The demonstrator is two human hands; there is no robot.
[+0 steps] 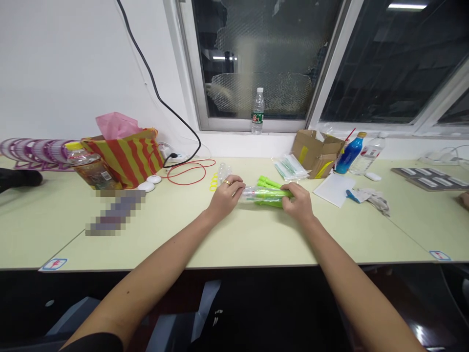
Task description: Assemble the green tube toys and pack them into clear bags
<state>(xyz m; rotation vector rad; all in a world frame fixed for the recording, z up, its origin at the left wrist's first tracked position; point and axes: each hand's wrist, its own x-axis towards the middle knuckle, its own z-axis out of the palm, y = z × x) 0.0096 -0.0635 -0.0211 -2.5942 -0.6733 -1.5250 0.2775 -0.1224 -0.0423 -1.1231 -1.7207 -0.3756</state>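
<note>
Both my hands are at a transparent plastic bag (pixel 266 193) that lies lengthwise between them over the table. Inside it is a slim bright green stick-shaped item with a pale end toward the left. My left hand (pixel 227 195) pinches the left end of the bag, thumb against fingers. At the right end, my right hand (pixel 299 201) is closed on the bag and the green item. More bright green pieces (pixel 268 182) lie just behind and under the bag. Yellow rings (pixel 214 182) and a small transparent plastic piece (pixel 224 171) rest beyond my left hand.
Behind the bag lie flat packets (pixel 290 167) and an open cardboard box (pixel 315 149). To the right are a blue bottle (pixel 350 155), a white sheet (pixel 334 188) and a glove (pixel 372 198). A striped bag (pixel 128 159), a drink bottle (pixel 95 171) and a red cable (pixel 186 182) are left.
</note>
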